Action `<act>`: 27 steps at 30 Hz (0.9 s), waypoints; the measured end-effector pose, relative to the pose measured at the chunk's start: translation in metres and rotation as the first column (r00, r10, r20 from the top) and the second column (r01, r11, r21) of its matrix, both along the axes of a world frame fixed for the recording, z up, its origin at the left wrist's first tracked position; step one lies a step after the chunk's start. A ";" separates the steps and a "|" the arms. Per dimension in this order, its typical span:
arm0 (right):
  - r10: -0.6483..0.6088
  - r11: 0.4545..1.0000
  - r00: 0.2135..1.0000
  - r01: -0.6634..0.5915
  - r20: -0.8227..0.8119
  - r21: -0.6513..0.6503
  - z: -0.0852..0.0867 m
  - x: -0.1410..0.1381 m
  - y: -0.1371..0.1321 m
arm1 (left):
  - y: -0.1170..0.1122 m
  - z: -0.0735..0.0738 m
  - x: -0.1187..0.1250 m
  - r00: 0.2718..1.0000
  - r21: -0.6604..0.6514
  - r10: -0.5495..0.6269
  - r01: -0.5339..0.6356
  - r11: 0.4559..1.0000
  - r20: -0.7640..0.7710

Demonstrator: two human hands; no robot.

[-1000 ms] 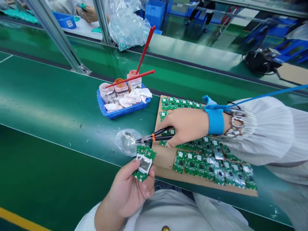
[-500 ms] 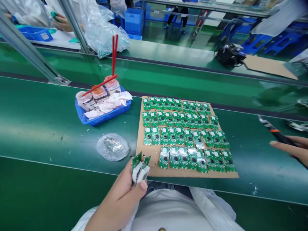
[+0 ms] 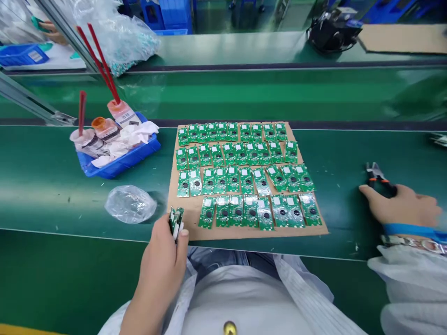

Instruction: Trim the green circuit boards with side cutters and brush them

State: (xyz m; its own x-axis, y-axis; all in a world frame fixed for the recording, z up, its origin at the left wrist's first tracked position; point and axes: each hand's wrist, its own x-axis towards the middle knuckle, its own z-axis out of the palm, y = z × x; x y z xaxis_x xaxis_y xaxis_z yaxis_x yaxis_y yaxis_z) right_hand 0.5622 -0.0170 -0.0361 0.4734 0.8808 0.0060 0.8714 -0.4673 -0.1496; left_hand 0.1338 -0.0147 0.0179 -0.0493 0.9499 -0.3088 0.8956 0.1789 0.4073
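1. Head view: at seven o'clock, my left hand (image 3: 161, 258) has its fingers clamped on green circuit boards (image 3: 176, 222), seen edge-on.
2. At three o'clock, my right hand (image 3: 401, 204) covers the handles of the pliers (image 3: 387, 187), which point toward eleven; I cannot tell whether those fingers grip them.
3. Between my hands, a cardboard sheet (image 3: 190, 218) on the counter (image 3: 342, 200) carries four rows of similar boards (image 3: 232, 178).
4. Toward eight lies a clear plastic bag (image 3: 131, 204); at nine, a blue tray (image 3: 120, 165) holds jars (image 3: 107, 131).

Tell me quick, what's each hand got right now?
Left hand: closed, holding green circuit boards.
Right hand: at the handles of the pliers; can't tell whether it's gripping them.
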 end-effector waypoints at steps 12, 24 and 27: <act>-0.670 0.742 0.742 0.670 0.002 -0.027 -0.032 0.026 -0.007 | 0.013 -0.017 0.044 0.900 -0.023 -0.096 0.096 0.995 -0.424; -0.692 0.721 0.722 0.691 0.004 -0.041 -0.035 0.029 -0.008 | 0.018 -0.021 0.050 0.893 -0.011 -0.072 0.075 0.997 -0.443; -0.692 0.722 0.722 0.691 -0.005 -0.040 -0.033 0.027 -0.007 | 0.017 -0.015 0.047 0.893 -0.028 -0.060 0.053 0.998 -0.446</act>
State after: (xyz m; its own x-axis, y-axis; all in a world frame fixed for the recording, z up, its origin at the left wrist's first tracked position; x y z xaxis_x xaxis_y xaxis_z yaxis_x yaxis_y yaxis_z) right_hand 0.5890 -0.0244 -0.0692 0.9507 0.3083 -0.0317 0.3016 -0.9438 -0.1349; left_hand 0.1813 0.0025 0.0026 -0.1320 0.9508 -0.2803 0.9912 0.1256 -0.0405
